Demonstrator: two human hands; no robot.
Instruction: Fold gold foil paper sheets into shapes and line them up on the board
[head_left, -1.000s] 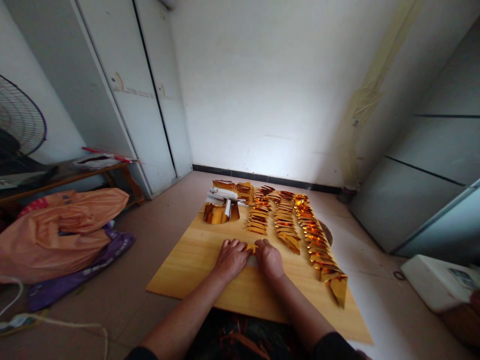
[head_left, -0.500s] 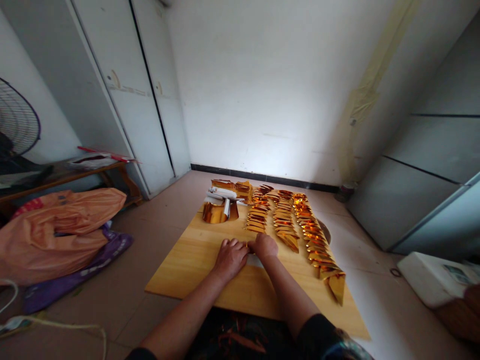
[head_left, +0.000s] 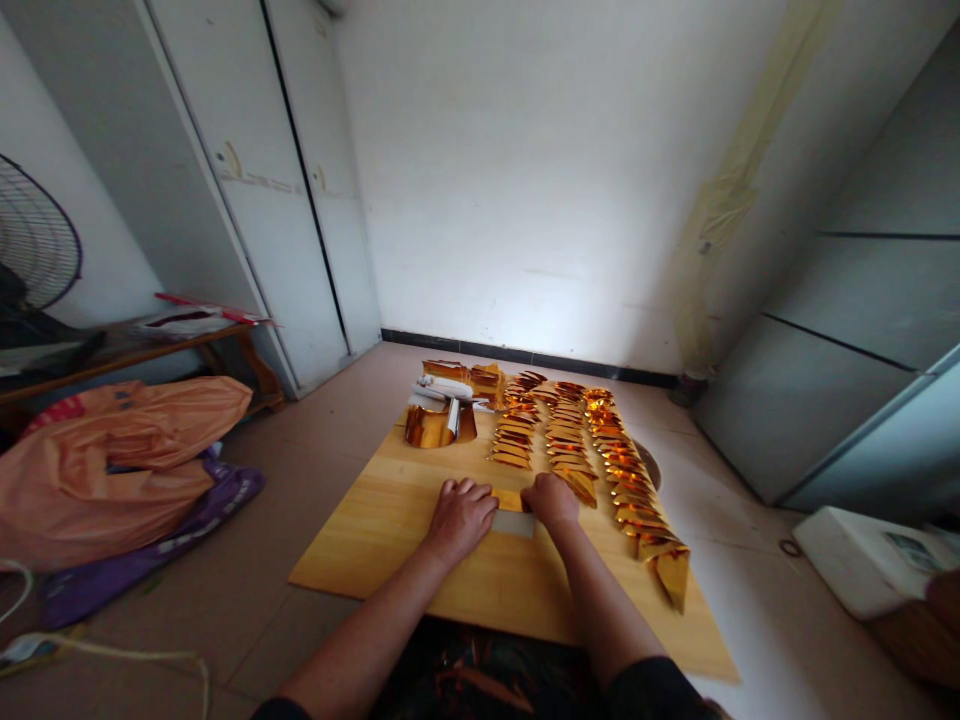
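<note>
Between my two hands a sheet of gold foil paper (head_left: 511,501) lies on the wooden board, its near part showing a pale side (head_left: 516,523). My left hand (head_left: 463,515) presses on its left end, fingers bent. At the right end my right hand (head_left: 553,498) is closed with the fingertips on the gold strip. Beyond my hands stand rows of folded gold foil pieces (head_left: 512,440), a second row (head_left: 568,440) and a longer row (head_left: 626,480) along the right side.
The wooden board (head_left: 375,540) lies in front of me. At its far left are curled gold sheets (head_left: 427,427) and white paper rolls (head_left: 446,387). Orange bags (head_left: 112,460) lie on the floor to the left, a white box (head_left: 862,560) to the right.
My right hand has slid to the right, away from my left hand, uncovering the gold strip and pale paper between them. My left hand has stayed in nearly the same place.
</note>
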